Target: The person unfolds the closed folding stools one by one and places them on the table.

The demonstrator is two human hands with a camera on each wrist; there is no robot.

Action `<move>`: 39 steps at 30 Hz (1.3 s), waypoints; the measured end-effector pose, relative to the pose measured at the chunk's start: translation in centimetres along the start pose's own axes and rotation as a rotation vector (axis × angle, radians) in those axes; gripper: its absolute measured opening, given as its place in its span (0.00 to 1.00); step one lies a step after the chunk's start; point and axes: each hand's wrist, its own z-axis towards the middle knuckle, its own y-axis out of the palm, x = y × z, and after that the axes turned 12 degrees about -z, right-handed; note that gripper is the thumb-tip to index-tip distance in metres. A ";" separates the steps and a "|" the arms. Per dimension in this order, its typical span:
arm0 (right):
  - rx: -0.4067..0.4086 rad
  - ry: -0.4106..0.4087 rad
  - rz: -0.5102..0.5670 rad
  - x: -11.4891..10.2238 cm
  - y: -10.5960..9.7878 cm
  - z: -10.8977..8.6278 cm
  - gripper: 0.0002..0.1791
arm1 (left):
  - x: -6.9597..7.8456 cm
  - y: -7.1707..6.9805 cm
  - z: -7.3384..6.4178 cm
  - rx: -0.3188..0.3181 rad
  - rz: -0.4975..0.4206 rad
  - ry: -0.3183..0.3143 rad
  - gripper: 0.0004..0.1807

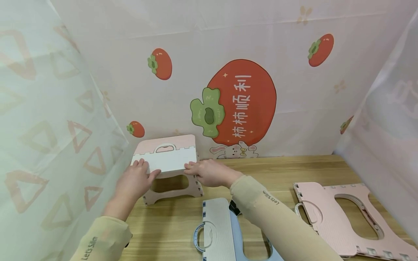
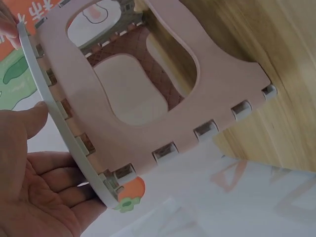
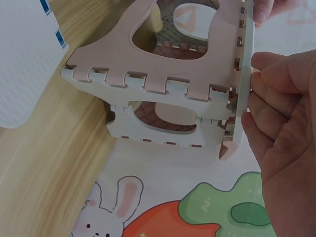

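Observation:
A pink and white folding step stool (image 1: 166, 159) stands unfolded on its legs against the back wall, its carry handle (image 1: 164, 146) lying flat in the top. My left hand (image 1: 134, 179) rests on the left front of the top, the thumb along the front edge. At the right front corner, the fingers of my right hand (image 1: 213, 173) touch the top. Both wrist views show the pink leg panel (image 2: 227, 79) with its cut-out and hinge notches. In the right wrist view, relaxed fingers (image 3: 269, 94) lie against the rim of the top.
A folded blue and white stool (image 1: 218, 232) lies flat on the wooden table (image 1: 163, 232), partly under my right forearm. Farther right lies a folded pink stool (image 1: 330, 217). Printed sheets form the back wall (image 1: 287, 119) and both sides.

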 end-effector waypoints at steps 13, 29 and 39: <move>0.021 -0.008 0.013 0.1 0.1 0.1 0.22 | 0.9 1.3 0.1 -0.031 -0.058 0.053 0.28; 0.024 0.011 0.023 0.0 0.5 -0.2 0.22 | 2.2 3.6 0.8 0.100 -0.028 0.258 0.23; 0.018 0.020 0.040 -0.2 0.7 -0.4 0.24 | 1.8 3.8 0.8 0.129 -0.067 0.228 0.22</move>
